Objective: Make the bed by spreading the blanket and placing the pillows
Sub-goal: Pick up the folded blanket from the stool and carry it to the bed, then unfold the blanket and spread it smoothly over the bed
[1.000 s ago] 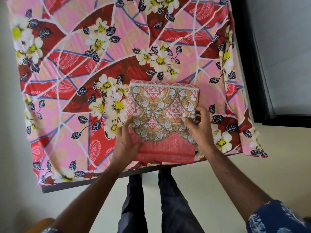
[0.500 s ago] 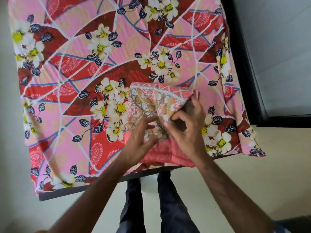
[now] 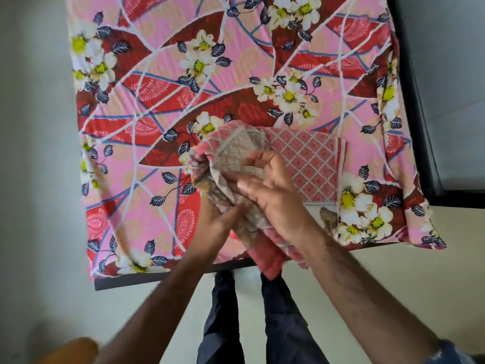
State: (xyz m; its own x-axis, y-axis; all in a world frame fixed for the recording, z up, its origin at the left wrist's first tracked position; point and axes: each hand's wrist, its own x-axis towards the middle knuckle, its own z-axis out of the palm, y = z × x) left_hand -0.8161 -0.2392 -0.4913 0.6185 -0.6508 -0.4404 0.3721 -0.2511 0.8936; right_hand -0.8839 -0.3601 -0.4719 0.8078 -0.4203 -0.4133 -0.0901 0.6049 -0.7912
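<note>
Our left hand (image 3: 215, 222) bunches a lifted layer of the blanket (image 3: 301, 164) in its closed fingers, while our right hand (image 3: 275, 195) lies over the fold with fingers loosely spread, pinning the lower layers, we judge, so the top one peels free. The blanket, still mostly folded, sits on the flowered sheet (image 3: 157, 106) at the bed's near edge, one corner hanging over it toward our legs (image 3: 223, 311). No pillows show.
</note>
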